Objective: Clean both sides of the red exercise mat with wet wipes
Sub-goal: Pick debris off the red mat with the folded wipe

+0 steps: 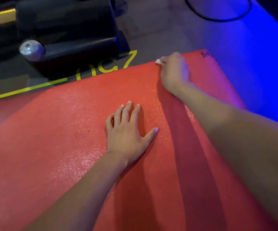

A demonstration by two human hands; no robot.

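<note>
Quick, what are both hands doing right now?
Left hand: open, flat on the red exercise mat.
Right hand: closed on a wet wipe at the mat's far edge.

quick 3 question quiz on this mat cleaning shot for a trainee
1. True or false: the left hand lies flat, palm down, on the red mat.
2. Where is the right hand? A) at the mat's far edge B) on the black equipment C) off the mat, on the floor
3. Fill in: the white bit at the right hand's fingertips is likely a ____.

Key: 1 true; 2 A; 3 wipe
</note>
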